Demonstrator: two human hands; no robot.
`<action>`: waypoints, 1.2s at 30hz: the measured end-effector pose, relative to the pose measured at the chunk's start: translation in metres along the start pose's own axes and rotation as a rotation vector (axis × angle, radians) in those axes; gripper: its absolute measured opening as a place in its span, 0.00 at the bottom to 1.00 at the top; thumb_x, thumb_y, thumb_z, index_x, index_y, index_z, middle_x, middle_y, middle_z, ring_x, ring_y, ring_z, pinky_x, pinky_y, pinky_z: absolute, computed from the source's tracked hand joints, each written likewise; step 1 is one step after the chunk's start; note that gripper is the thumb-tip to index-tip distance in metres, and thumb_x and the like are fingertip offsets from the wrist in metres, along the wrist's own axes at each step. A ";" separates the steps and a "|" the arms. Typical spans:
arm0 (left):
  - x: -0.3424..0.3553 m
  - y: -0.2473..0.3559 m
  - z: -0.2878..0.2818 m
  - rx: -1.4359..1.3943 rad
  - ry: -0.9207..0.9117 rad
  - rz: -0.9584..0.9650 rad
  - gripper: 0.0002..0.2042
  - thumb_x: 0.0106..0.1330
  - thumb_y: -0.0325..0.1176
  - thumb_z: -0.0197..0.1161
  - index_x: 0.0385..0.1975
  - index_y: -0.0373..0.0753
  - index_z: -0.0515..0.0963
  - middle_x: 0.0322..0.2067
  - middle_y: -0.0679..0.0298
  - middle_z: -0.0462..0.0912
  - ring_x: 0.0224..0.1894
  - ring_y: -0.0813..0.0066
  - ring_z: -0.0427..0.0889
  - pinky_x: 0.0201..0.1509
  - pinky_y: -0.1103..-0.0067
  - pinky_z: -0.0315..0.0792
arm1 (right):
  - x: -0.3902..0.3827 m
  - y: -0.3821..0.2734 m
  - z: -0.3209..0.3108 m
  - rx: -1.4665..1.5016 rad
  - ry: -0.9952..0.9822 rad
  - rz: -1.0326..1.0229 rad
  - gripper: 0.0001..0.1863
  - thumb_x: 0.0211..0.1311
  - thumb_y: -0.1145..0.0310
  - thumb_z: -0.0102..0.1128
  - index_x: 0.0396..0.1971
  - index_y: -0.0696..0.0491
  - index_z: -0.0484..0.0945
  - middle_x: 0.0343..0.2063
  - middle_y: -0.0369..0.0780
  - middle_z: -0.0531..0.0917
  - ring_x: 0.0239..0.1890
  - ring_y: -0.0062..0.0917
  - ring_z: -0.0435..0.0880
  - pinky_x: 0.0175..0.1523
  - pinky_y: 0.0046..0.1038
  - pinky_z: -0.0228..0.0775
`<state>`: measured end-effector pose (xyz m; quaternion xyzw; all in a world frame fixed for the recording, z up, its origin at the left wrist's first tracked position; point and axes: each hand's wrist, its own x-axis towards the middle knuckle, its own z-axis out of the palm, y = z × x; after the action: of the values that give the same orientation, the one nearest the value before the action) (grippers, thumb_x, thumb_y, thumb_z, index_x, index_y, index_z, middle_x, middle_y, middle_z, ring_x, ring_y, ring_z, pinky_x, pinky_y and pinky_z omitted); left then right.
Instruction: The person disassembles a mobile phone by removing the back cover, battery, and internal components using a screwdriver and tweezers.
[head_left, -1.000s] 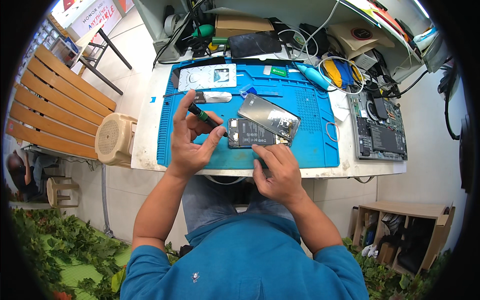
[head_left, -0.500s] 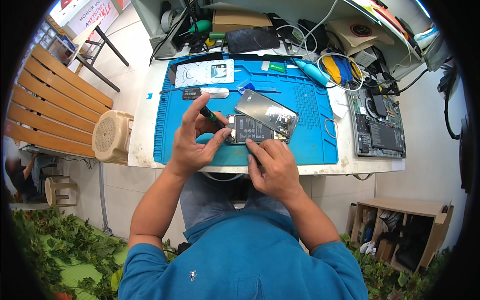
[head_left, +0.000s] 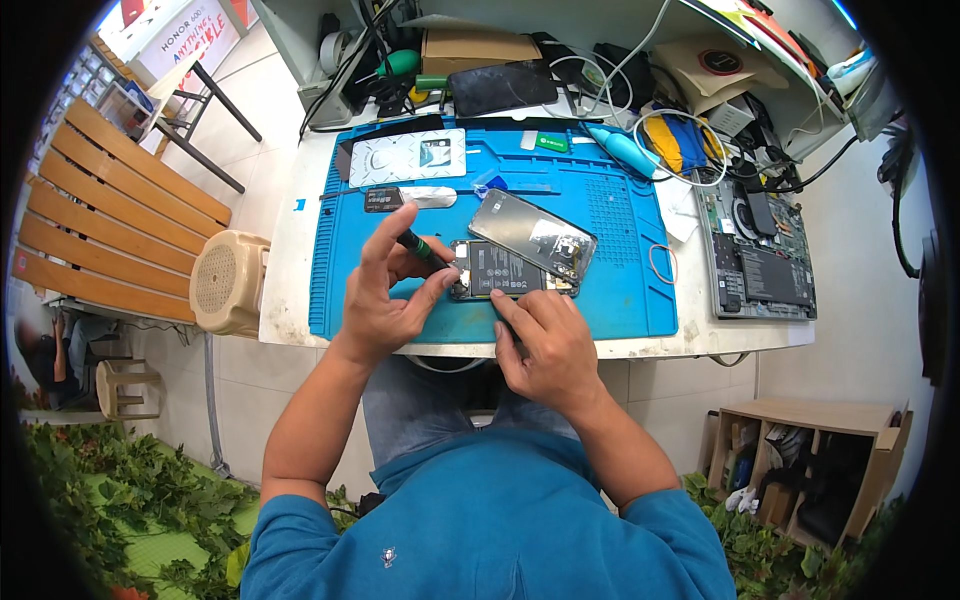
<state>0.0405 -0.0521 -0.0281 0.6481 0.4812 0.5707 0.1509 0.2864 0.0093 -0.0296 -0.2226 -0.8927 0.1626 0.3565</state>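
An opened phone [head_left: 495, 272] lies on the blue work mat [head_left: 590, 310], its black battery and inner parts showing. Between the fingers of my left hand [head_left: 390, 290] is a green-and-black screwdriver [head_left: 425, 248], slanted with its lower end at the phone's left end. My right hand [head_left: 550, 345] rests at the phone's near edge, index fingertip touching the edge, other fingers curled. Something dark shows between its index finger and thumb, too hidden to name. A loose phone panel [head_left: 535, 235], grey and shiny, lies tilted across the phone's upper right part.
On the mat behind are a white patterned plate [head_left: 408, 158], a separate black battery [head_left: 383, 200] and a small blue item [head_left: 493, 183]. An opened laptop [head_left: 760, 255] sits at the right. Cables, a dark phone [head_left: 503, 88] and a cardboard box [head_left: 480, 48] crowd the back.
The view has shifted slightly. Both hands keep nearly the same places on the phone, and the screwdriver remains at its left end.
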 end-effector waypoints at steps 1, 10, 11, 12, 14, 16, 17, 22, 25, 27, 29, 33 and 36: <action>0.001 -0.002 -0.001 0.001 -0.025 0.047 0.44 0.73 0.16 0.74 0.85 0.41 0.55 0.49 0.52 0.91 0.49 0.67 0.95 0.57 0.72 0.90 | 0.001 0.000 0.000 0.002 0.002 -0.003 0.20 0.64 0.74 0.72 0.56 0.61 0.88 0.34 0.41 0.79 0.37 0.35 0.80 0.44 0.39 0.71; 0.027 0.021 -0.007 0.044 -0.228 0.172 0.32 0.67 0.12 0.75 0.71 0.40 0.76 0.49 0.53 0.93 0.52 0.60 0.96 0.56 0.69 0.91 | 0.000 -0.002 0.000 0.006 -0.005 0.011 0.20 0.64 0.74 0.73 0.56 0.61 0.88 0.34 0.40 0.78 0.36 0.35 0.79 0.44 0.38 0.71; 0.030 0.024 -0.009 0.050 -0.223 0.172 0.32 0.67 0.12 0.75 0.71 0.40 0.76 0.49 0.53 0.93 0.52 0.60 0.96 0.56 0.69 0.91 | 0.001 -0.002 -0.002 0.009 -0.005 0.005 0.20 0.64 0.74 0.73 0.56 0.61 0.88 0.34 0.40 0.78 0.36 0.35 0.79 0.44 0.38 0.71; 0.033 0.026 -0.010 0.077 -0.236 0.133 0.32 0.66 0.12 0.75 0.70 0.40 0.78 0.49 0.54 0.93 0.51 0.61 0.96 0.55 0.69 0.91 | 0.001 -0.002 -0.003 0.007 -0.016 0.013 0.20 0.64 0.74 0.73 0.56 0.61 0.88 0.34 0.40 0.78 0.36 0.35 0.79 0.44 0.38 0.71; 0.039 0.027 -0.013 0.104 -0.244 0.099 0.31 0.65 0.12 0.76 0.68 0.39 0.79 0.49 0.55 0.93 0.49 0.62 0.96 0.53 0.70 0.91 | 0.001 -0.003 -0.004 0.002 -0.024 0.016 0.20 0.64 0.75 0.73 0.57 0.61 0.88 0.34 0.40 0.78 0.36 0.35 0.79 0.44 0.38 0.71; 0.042 0.028 -0.014 0.038 -0.232 0.125 0.30 0.65 0.12 0.77 0.67 0.39 0.80 0.50 0.54 0.94 0.49 0.62 0.96 0.53 0.70 0.91 | 0.000 -0.002 -0.003 0.012 -0.031 0.013 0.20 0.64 0.75 0.73 0.56 0.61 0.88 0.34 0.40 0.79 0.37 0.35 0.80 0.44 0.39 0.72; 0.042 0.029 -0.016 0.017 -0.229 0.133 0.30 0.65 0.12 0.77 0.67 0.39 0.80 0.50 0.54 0.94 0.49 0.63 0.97 0.53 0.70 0.91 | 0.000 -0.002 -0.003 0.011 -0.030 0.013 0.20 0.64 0.75 0.73 0.56 0.61 0.88 0.34 0.40 0.79 0.37 0.35 0.80 0.44 0.39 0.72; 0.043 0.032 -0.021 0.081 -0.312 0.042 0.24 0.69 0.15 0.76 0.64 0.38 0.82 0.52 0.55 0.94 0.55 0.63 0.96 0.60 0.71 0.88 | 0.003 -0.003 -0.005 0.009 -0.010 0.001 0.19 0.64 0.75 0.73 0.55 0.60 0.88 0.35 0.41 0.80 0.38 0.37 0.81 0.45 0.39 0.73; 0.054 0.037 -0.012 -0.045 -0.213 0.039 0.25 0.70 0.18 0.76 0.66 0.45 0.85 0.48 0.60 0.92 0.48 0.70 0.93 0.54 0.73 0.88 | 0.002 -0.002 -0.005 0.020 -0.006 0.004 0.19 0.64 0.75 0.73 0.55 0.60 0.88 0.35 0.41 0.80 0.39 0.37 0.81 0.46 0.40 0.73; 0.055 0.040 -0.016 -0.013 -0.256 0.030 0.25 0.70 0.18 0.76 0.66 0.43 0.85 0.46 0.60 0.93 0.46 0.70 0.93 0.53 0.73 0.87 | 0.001 -0.003 -0.005 0.024 -0.011 0.010 0.20 0.64 0.75 0.73 0.56 0.58 0.89 0.36 0.42 0.81 0.39 0.38 0.82 0.46 0.41 0.74; 0.058 0.046 -0.020 0.021 -0.297 0.019 0.25 0.70 0.17 0.76 0.67 0.40 0.85 0.45 0.59 0.93 0.44 0.70 0.92 0.52 0.73 0.86 | 0.003 -0.005 -0.007 0.029 -0.017 0.015 0.21 0.64 0.76 0.73 0.58 0.56 0.89 0.36 0.42 0.82 0.40 0.39 0.84 0.47 0.41 0.75; 0.060 0.052 -0.023 0.070 -0.374 0.006 0.29 0.69 0.18 0.76 0.71 0.43 0.84 0.43 0.60 0.92 0.44 0.70 0.92 0.52 0.74 0.87 | 0.007 -0.010 -0.006 -0.025 -0.082 -0.016 0.20 0.65 0.75 0.72 0.57 0.57 0.89 0.36 0.41 0.81 0.40 0.38 0.82 0.46 0.41 0.73; 0.065 0.058 -0.028 0.126 -0.404 -0.044 0.31 0.69 0.18 0.76 0.73 0.45 0.84 0.44 0.60 0.93 0.46 0.69 0.93 0.52 0.74 0.87 | 0.009 -0.011 -0.003 -0.040 -0.099 -0.040 0.19 0.65 0.74 0.71 0.56 0.58 0.89 0.37 0.41 0.80 0.41 0.38 0.81 0.46 0.41 0.72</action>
<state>0.0346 -0.0387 0.0616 0.7469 0.4900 0.3944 0.2158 0.2797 0.0052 -0.0174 -0.2035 -0.9165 0.1485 0.3106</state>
